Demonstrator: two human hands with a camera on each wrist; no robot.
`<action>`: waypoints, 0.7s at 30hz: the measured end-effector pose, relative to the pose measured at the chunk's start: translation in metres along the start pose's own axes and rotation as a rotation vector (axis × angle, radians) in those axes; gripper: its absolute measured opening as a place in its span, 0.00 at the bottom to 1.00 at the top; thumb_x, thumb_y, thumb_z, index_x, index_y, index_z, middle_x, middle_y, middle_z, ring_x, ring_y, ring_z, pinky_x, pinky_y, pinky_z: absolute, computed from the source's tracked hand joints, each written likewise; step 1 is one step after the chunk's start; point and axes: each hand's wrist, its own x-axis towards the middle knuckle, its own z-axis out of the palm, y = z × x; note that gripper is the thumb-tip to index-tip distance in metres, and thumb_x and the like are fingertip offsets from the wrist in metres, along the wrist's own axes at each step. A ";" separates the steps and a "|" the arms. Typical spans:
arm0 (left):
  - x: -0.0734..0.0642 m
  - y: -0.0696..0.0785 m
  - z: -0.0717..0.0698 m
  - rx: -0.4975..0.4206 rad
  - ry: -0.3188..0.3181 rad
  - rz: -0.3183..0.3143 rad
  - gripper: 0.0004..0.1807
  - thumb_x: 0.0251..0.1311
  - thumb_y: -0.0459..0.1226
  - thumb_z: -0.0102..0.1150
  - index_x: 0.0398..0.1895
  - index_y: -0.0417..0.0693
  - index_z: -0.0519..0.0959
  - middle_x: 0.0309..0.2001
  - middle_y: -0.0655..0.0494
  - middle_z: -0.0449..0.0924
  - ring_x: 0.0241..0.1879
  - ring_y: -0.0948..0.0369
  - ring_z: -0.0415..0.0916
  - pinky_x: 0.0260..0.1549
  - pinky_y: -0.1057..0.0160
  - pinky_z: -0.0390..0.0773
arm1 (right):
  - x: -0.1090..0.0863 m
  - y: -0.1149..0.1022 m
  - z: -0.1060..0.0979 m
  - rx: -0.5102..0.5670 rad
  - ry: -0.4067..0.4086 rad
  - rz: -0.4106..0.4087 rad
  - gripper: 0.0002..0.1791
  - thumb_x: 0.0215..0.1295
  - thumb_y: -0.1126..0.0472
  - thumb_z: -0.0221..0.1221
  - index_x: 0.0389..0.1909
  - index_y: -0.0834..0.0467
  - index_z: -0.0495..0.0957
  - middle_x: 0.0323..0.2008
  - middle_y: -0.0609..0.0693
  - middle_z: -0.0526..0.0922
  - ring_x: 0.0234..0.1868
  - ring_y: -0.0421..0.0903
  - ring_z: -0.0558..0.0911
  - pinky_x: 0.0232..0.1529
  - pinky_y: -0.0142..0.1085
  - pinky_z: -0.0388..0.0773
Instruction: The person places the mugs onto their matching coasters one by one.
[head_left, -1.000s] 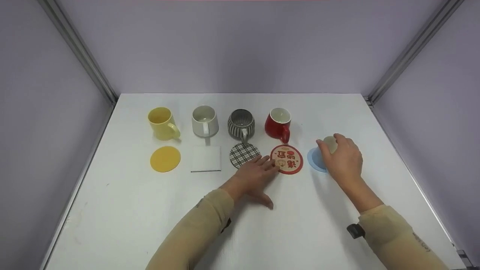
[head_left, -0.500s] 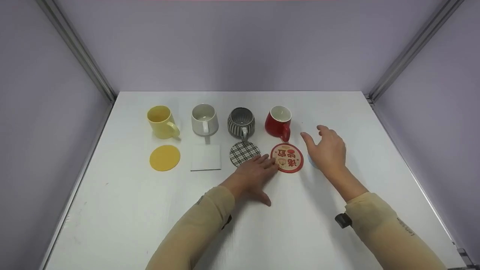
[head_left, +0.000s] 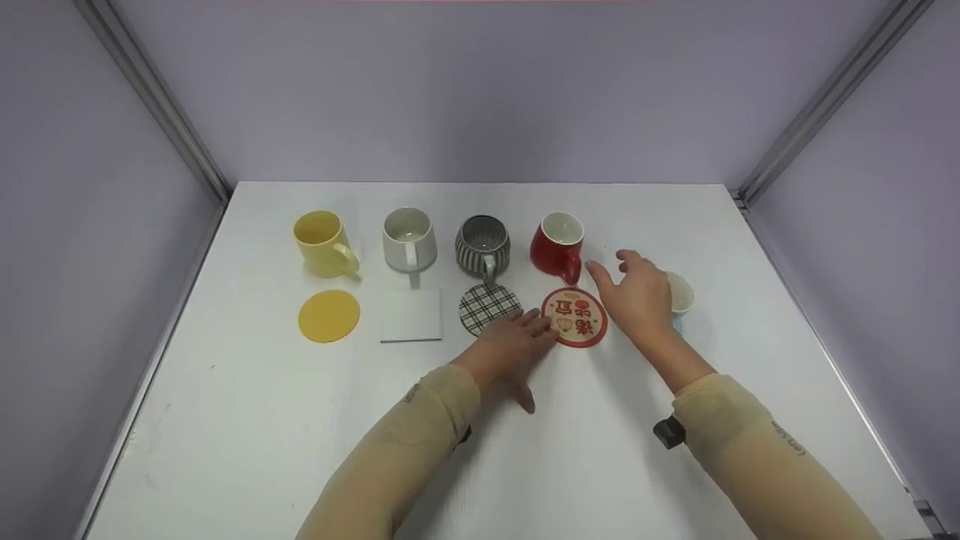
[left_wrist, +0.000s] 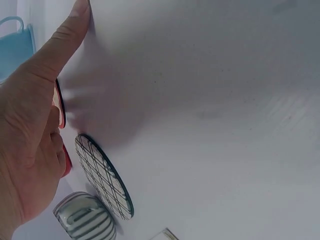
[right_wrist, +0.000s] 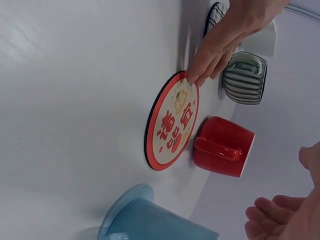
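Observation:
My left hand (head_left: 514, 345) lies with fingers spread, its fingertips at the left edge of the round red-rimmed coaster (head_left: 574, 318) and overlapping the checked coaster (head_left: 484, 306). My right hand (head_left: 637, 300) is raised with thumb and fingers apart and nothing between them, just right of the red mug (head_left: 553, 251) and its handle. Behind that hand the blue mug (right_wrist: 155, 220), pale inside, stands on a round light blue coaster (right_wrist: 135, 192); the hand covers most of both in the head view.
Farther left in the back row stand a striped grey mug (head_left: 482, 251), a white mug (head_left: 409, 244) and a yellow mug (head_left: 324, 247). In front of the last two lie a square white coaster (head_left: 412, 315) and a round yellow coaster (head_left: 329, 316). Walls enclose the white table (head_left: 247, 427).
My right hand has come away from the blue mug and moved left toward the red mug, its fingers spreading. The left hand has hardly moved.

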 end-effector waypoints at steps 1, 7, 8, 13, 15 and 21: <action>0.000 0.000 0.000 -0.003 -0.002 -0.005 0.72 0.41 0.74 0.77 0.87 0.57 0.53 0.86 0.56 0.46 0.85 0.54 0.40 0.82 0.54 0.45 | 0.001 -0.001 0.001 0.013 -0.002 0.003 0.35 0.78 0.41 0.59 0.69 0.67 0.74 0.60 0.68 0.82 0.62 0.66 0.81 0.59 0.59 0.82; 0.002 -0.001 0.001 -0.002 -0.026 -0.029 0.73 0.39 0.73 0.78 0.87 0.58 0.53 0.86 0.56 0.45 0.85 0.55 0.41 0.81 0.54 0.46 | 0.008 -0.006 0.006 0.074 0.003 0.013 0.35 0.78 0.39 0.58 0.67 0.66 0.76 0.57 0.67 0.84 0.59 0.64 0.83 0.57 0.58 0.84; 0.001 0.000 0.000 0.000 -0.026 -0.029 0.73 0.39 0.73 0.78 0.87 0.58 0.53 0.86 0.56 0.46 0.85 0.55 0.41 0.81 0.55 0.47 | 0.009 -0.007 0.007 0.081 0.003 0.017 0.36 0.78 0.39 0.58 0.67 0.66 0.76 0.56 0.66 0.85 0.58 0.64 0.83 0.56 0.57 0.84; 0.001 0.001 -0.003 0.021 -0.032 -0.028 0.73 0.39 0.73 0.79 0.86 0.57 0.55 0.86 0.55 0.47 0.85 0.54 0.43 0.81 0.56 0.48 | 0.016 -0.010 0.011 0.125 -0.008 0.061 0.36 0.78 0.38 0.57 0.67 0.66 0.76 0.54 0.65 0.85 0.56 0.62 0.84 0.54 0.55 0.85; 0.001 0.003 -0.004 0.026 -0.036 -0.030 0.72 0.39 0.73 0.79 0.86 0.56 0.55 0.86 0.55 0.48 0.84 0.54 0.44 0.81 0.56 0.48 | 0.018 -0.011 0.013 0.129 -0.017 0.075 0.37 0.78 0.38 0.57 0.68 0.66 0.75 0.55 0.65 0.85 0.57 0.62 0.83 0.55 0.56 0.84; 0.003 0.005 -0.004 0.036 -0.041 -0.028 0.73 0.38 0.73 0.78 0.87 0.56 0.54 0.86 0.54 0.47 0.84 0.54 0.45 0.81 0.56 0.48 | 0.026 -0.014 0.020 0.023 -0.047 0.032 0.37 0.79 0.40 0.58 0.70 0.68 0.73 0.60 0.68 0.82 0.62 0.65 0.81 0.60 0.58 0.82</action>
